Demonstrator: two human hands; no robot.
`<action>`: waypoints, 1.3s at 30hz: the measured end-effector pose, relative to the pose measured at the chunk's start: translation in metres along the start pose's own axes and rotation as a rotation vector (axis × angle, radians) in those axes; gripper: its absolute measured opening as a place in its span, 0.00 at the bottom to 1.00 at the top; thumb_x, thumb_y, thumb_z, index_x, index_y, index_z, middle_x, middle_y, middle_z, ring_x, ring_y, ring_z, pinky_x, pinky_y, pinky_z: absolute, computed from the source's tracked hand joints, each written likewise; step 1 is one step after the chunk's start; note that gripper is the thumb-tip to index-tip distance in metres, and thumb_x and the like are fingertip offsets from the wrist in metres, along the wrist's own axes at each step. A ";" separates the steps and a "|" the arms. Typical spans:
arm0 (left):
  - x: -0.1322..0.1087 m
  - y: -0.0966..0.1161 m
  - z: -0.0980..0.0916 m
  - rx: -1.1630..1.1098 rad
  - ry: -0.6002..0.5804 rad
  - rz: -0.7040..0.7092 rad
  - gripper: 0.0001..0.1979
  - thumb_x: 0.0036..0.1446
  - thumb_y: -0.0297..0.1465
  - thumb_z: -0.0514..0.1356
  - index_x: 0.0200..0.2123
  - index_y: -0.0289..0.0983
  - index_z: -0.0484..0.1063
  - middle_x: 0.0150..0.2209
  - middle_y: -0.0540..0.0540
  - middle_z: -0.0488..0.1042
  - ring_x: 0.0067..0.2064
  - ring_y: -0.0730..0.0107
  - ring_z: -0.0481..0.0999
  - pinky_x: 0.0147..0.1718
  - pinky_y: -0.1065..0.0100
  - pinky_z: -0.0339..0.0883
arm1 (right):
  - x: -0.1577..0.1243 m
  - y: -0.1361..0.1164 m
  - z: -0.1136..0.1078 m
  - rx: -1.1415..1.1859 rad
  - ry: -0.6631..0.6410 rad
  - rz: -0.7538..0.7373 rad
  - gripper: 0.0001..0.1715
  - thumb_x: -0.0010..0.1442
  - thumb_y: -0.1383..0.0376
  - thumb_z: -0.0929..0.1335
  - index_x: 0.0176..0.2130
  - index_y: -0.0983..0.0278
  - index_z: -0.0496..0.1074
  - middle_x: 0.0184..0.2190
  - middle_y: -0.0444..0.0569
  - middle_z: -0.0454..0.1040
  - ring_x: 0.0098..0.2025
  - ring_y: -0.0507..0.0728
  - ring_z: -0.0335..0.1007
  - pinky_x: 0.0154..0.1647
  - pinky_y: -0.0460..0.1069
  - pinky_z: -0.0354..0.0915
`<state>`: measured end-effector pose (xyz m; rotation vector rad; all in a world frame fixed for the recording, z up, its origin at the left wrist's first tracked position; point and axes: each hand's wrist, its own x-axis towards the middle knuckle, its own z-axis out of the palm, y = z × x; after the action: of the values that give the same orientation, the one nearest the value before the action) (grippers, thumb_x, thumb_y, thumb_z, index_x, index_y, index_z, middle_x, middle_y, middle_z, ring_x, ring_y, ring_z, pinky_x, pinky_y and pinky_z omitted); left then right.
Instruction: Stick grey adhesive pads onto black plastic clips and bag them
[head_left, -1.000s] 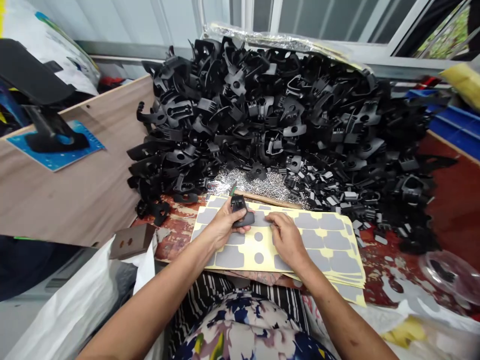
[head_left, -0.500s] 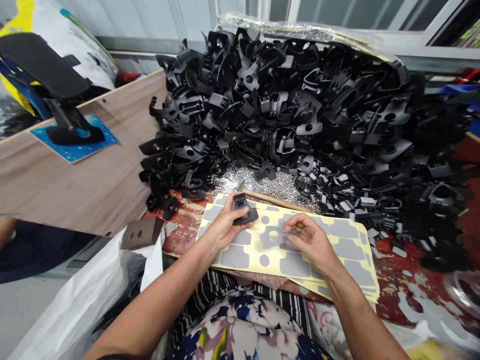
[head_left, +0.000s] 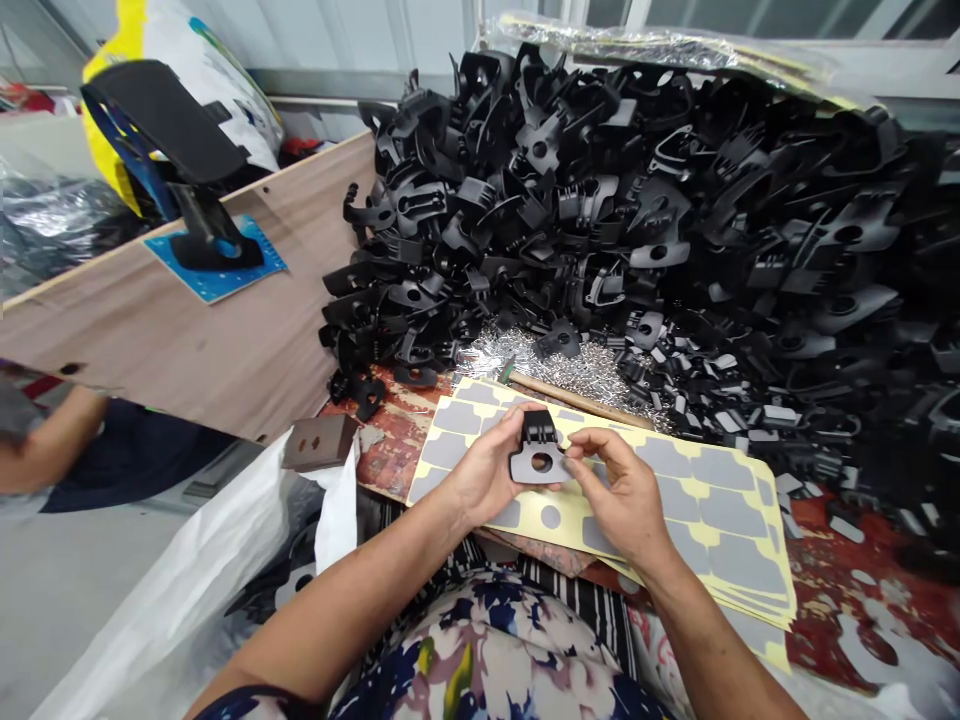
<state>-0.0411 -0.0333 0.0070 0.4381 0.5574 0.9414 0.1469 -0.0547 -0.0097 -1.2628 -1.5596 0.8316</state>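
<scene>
My left hand [head_left: 487, 470] is closed on a black plastic bracket [head_left: 538, 425], held tilted above a stack of sheets. A grey sticker [head_left: 526, 468] with a round hole covers the bracket's lower flat face. At the sticker's right edge, the thumb and forefinger of my right hand [head_left: 622, 495] are pinched together on it. Under both hands lie the yellow backing sheets [head_left: 550, 492] with rows of grey sticker shapes. A hammer [head_left: 574, 397] with a wooden handle rests along their far edge.
Black plastic parts [head_left: 540, 200] are heaped high at the back. Metal pins [head_left: 592, 370] and small black pieces [head_left: 720, 400] lie before them. A wooden board [head_left: 187, 350] at left bears an assembled black stand [head_left: 214, 235]. A brown block [head_left: 319, 443] and another person's arm [head_left: 60, 435] are at left.
My right hand has brought the loose grey sticker to the bracket in my left hand. The bracket has turned, so its flat face shows. The view has shifted left.
</scene>
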 end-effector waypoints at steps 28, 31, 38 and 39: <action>0.004 -0.030 0.002 0.445 0.201 0.390 0.23 0.52 0.30 0.72 0.48 0.42 0.67 0.36 0.52 0.71 0.38 0.70 0.71 0.39 0.71 0.66 | -0.016 -0.002 0.019 -0.462 0.116 -0.437 0.36 0.67 0.73 0.66 0.68 0.54 0.54 0.45 0.51 0.75 0.41 0.59 0.77 0.45 0.57 0.77; 0.005 -0.034 -0.001 0.495 0.207 0.479 0.21 0.52 0.28 0.70 0.47 0.42 0.67 0.36 0.52 0.70 0.38 0.71 0.71 0.38 0.71 0.65 | -0.019 -0.006 0.023 -0.596 0.181 -0.562 0.46 0.68 0.76 0.65 0.74 0.54 0.43 0.61 0.62 0.67 0.40 0.57 0.76 0.45 0.59 0.77; -0.003 -0.026 0.000 0.457 0.208 0.410 0.26 0.51 0.29 0.73 0.51 0.43 0.68 0.37 0.51 0.71 0.38 0.71 0.72 0.35 0.73 0.69 | -0.011 -0.017 0.006 -0.797 0.274 -0.336 0.51 0.61 0.56 0.76 0.73 0.58 0.53 0.64 0.67 0.64 0.57 0.75 0.70 0.54 0.72 0.69; -0.009 -0.019 0.002 0.453 0.159 0.355 0.27 0.52 0.31 0.73 0.53 0.43 0.69 0.39 0.50 0.72 0.39 0.69 0.74 0.35 0.72 0.71 | -0.008 -0.016 0.003 -0.692 0.196 -0.261 0.50 0.61 0.54 0.76 0.72 0.59 0.55 0.63 0.66 0.67 0.58 0.74 0.70 0.55 0.70 0.70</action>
<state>-0.0324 -0.0508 -0.0004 0.8962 0.8614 1.1976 0.1391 -0.0658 0.0021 -1.5086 -1.8659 -0.0232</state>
